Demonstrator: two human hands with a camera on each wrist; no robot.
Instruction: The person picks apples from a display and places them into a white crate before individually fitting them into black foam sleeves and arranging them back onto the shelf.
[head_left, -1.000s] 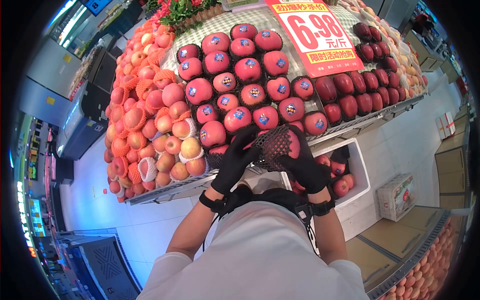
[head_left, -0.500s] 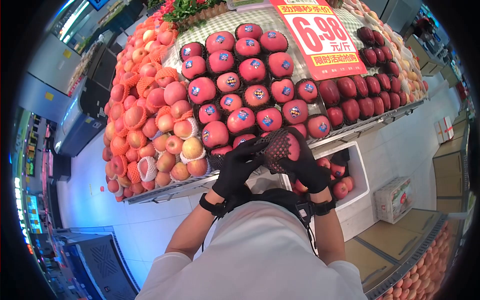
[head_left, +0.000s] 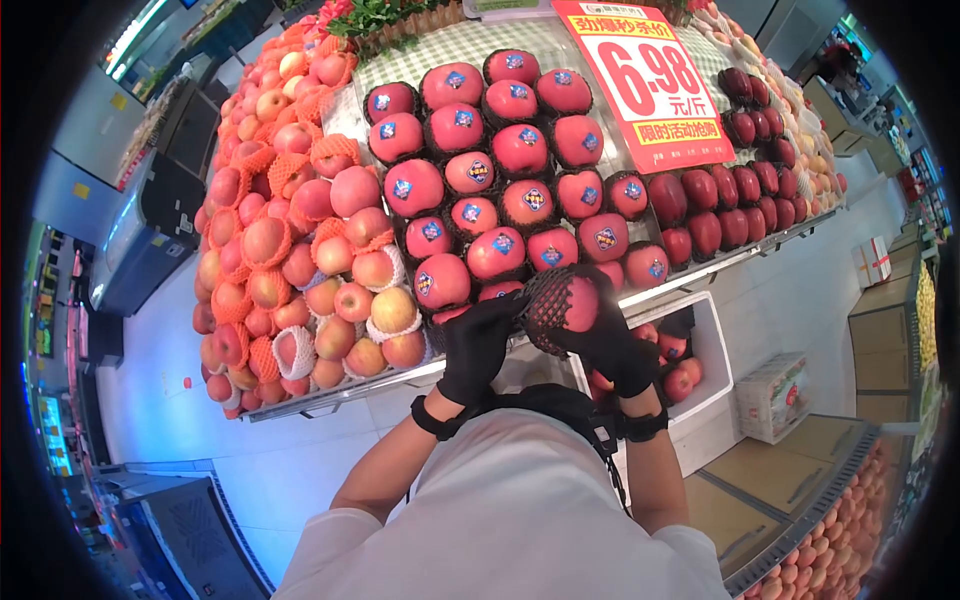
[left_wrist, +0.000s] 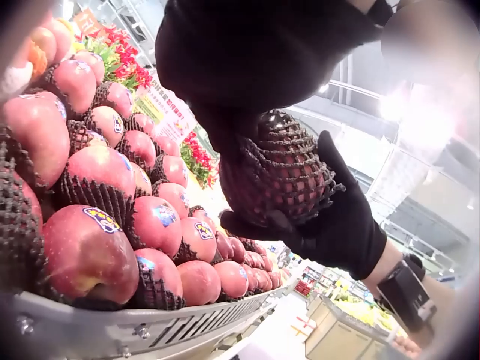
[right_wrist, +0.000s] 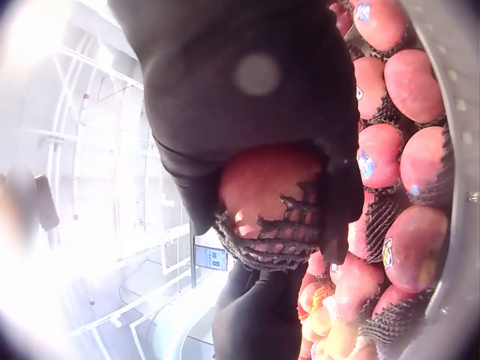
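A red apple [head_left: 582, 304] sits partly inside a black foam net sleeve [head_left: 545, 315], in front of the display. My right hand [head_left: 622, 352], in a black glove, grips the apple from the right, its fingers curled round it in the right wrist view [right_wrist: 247, 90]. From the left, my gloved left hand [head_left: 474, 352] pinches the net's edge with the fingers drawn together. The left wrist view shows the net [left_wrist: 292, 169] stretched over the apple between both hands. Red skin [right_wrist: 266, 184] stays bare on the side toward the right palm.
Rows of stickered apples [head_left: 495, 253] in black nets fill the display behind my hands. Loose apples [head_left: 265, 240] are piled at left, darker ones [head_left: 705, 235] at right beside a price sign [head_left: 650, 80]. Below stands a white foam box [head_left: 715, 370] holding apples.
My left fingers have closed together at the net's edge, and the net sits more snugly round the apple. My right hand keeps its grip. The head view has shifted slightly.
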